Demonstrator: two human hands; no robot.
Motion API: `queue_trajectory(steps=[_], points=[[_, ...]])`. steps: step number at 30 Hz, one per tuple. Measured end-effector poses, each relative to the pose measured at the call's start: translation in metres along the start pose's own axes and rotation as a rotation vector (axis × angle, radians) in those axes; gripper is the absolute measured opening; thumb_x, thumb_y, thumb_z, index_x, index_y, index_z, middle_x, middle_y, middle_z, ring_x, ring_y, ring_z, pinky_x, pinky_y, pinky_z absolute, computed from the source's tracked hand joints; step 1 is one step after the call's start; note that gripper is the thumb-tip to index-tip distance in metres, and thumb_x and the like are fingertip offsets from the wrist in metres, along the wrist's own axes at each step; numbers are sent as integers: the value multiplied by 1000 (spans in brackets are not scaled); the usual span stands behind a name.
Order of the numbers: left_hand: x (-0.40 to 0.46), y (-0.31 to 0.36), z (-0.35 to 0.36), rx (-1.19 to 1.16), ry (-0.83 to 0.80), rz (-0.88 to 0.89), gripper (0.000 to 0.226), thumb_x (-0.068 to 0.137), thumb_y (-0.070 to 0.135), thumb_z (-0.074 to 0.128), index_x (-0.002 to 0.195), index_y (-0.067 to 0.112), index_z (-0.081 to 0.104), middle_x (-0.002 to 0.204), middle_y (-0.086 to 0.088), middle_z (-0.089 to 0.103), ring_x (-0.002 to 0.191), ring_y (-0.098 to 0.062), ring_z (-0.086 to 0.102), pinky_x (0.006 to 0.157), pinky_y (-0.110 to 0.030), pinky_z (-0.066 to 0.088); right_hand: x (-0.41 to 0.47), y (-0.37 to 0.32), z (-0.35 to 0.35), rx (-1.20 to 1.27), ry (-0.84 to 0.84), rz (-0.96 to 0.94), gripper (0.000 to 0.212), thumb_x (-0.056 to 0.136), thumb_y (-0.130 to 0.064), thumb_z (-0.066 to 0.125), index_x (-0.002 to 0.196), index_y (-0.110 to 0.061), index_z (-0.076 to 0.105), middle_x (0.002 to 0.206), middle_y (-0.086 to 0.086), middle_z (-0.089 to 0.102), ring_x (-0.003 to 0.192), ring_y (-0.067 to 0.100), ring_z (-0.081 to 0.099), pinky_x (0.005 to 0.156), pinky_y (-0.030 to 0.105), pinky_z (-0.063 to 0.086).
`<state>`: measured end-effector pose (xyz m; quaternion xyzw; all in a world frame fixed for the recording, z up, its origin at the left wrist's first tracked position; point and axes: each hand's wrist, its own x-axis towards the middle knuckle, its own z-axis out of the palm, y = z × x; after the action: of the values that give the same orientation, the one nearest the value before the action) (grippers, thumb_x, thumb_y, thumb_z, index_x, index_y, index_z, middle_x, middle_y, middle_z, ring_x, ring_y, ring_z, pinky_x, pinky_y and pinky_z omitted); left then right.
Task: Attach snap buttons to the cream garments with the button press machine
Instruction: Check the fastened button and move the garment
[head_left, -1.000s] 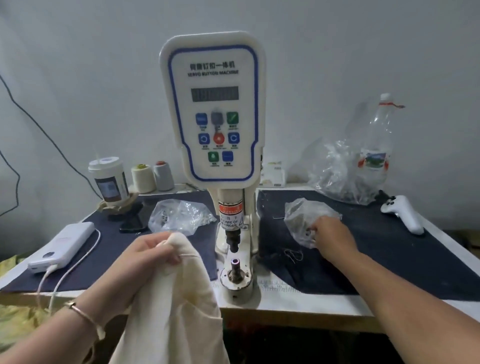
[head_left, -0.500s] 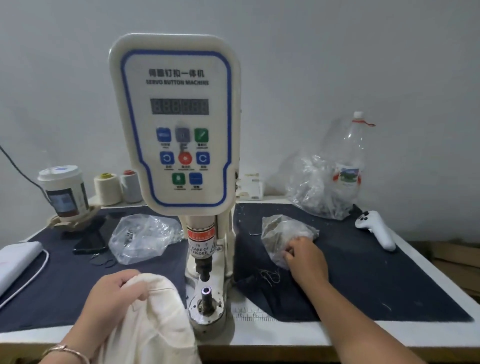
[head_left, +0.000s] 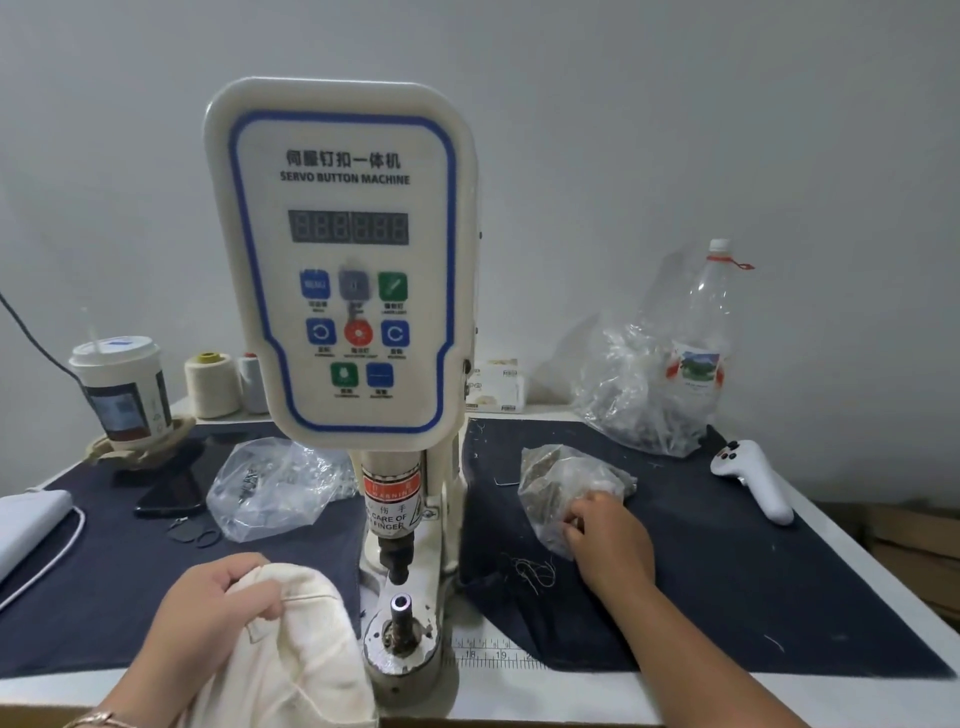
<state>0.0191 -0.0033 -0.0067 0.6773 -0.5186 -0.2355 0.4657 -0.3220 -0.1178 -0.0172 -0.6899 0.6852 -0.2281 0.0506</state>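
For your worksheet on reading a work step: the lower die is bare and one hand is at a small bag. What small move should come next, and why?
Probably the right hand draws a snap out of the small bag and carries it to the bare die. Its fingers are at the bag, while the left hand grips the garment beside the die.

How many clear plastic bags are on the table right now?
3. One bag left of the machine, one small bag under the right hand, and one big bag at the back right beside the bottle. Others may be hidden behind the machine.
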Motion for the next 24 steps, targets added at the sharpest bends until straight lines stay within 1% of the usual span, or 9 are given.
queue_trajectory(steps=[3, 5, 6, 8, 12, 16, 19, 22, 24], points=[[2, 0, 0, 1, -18, -14, 22, 43, 22, 60, 54, 3, 60, 53, -2, 49, 61, -21, 45, 63, -34, 32, 0, 0, 1, -3, 8, 6, 16, 95, -30, 55, 99, -26, 70, 115, -5, 57, 94, 21, 61, 77, 33, 49], [5, -4, 0, 10, -25, -19, 22, 42, 23, 61, 54, 5, 63, 54, -4, 53, 61, -22, 47, 65, -35, 34, -1, -1, 1, -12, 23, 16, 18, 95, -32, 55, 99, -24, 70, 113, -4, 58, 93, 21, 61, 74, 31, 48], [7, -6, -1, 13, -28, -25, 22, 40, 25, 62, 52, 7, 63, 53, -4, 54, 61, -23, 47, 66, -35, 35, -2, -2, 1, -23, 33, 17, 20, 95, -34, 55, 99, -23, 70, 113, -3, 58, 93, 22, 62, 71, 29, 46], [11, -11, -3, 22, -48, -35, 31, 34, 33, 63, 52, 8, 64, 53, -3, 56, 61, -23, 48, 67, -35, 36, -3, -3, 2, -42, 42, 11, 23, 95, -34, 53, 101, -22, 71, 113, -2, 57, 96, 22, 62, 70, 28, 43], [19, -20, -5, 50, -69, -55, 45, 27, 46, 61, 52, 8, 64, 58, -5, 61, 66, -25, 53, 69, -35, 38, -2, -4, 4, -70, 65, 8, 22, 98, -24, 48, 105, -16, 67, 113, 0, 58, 97, 21, 62, 77, 31, 51], [24, -23, -5, 62, -69, -59, 45, 27, 46, 61, 52, 9, 64, 55, -2, 61, 66, -26, 54, 68, -35, 38, 2, -8, 6, -149, 34, -6, 25, 100, -14, 42, 115, -13, 61, 119, 1, 57, 104, 21, 60, 79, 29, 47], [22, -21, -5, 56, -69, -76, 34, 30, 39, 63, 50, 11, 62, 55, -2, 59, 65, -25, 53, 67, -35, 38, 7, -13, 6, -174, -1, 13, 28, 100, -7, 40, 118, -14, 60, 123, 1, 55, 106, 21, 59, 83, 31, 49], [19, -16, -5, 54, -71, -69, 42, 26, 43, 60, 50, 9, 60, 53, -1, 54, 61, -22, 47, 65, -34, 36, 10, -16, 5, -186, -57, 33, 29, 97, -3, 42, 120, -14, 58, 124, 2, 55, 109, 21, 59, 85, 32, 48], [18, -14, -4, 58, -74, -57, 41, 26, 42, 60, 50, 8, 60, 53, -2, 53, 61, -22, 46, 65, -35, 36, 11, -19, 2, -195, -94, 71, 29, 98, -6, 44, 122, -14, 57, 127, 2, 54, 113, 22, 58, 88, 33, 47]])
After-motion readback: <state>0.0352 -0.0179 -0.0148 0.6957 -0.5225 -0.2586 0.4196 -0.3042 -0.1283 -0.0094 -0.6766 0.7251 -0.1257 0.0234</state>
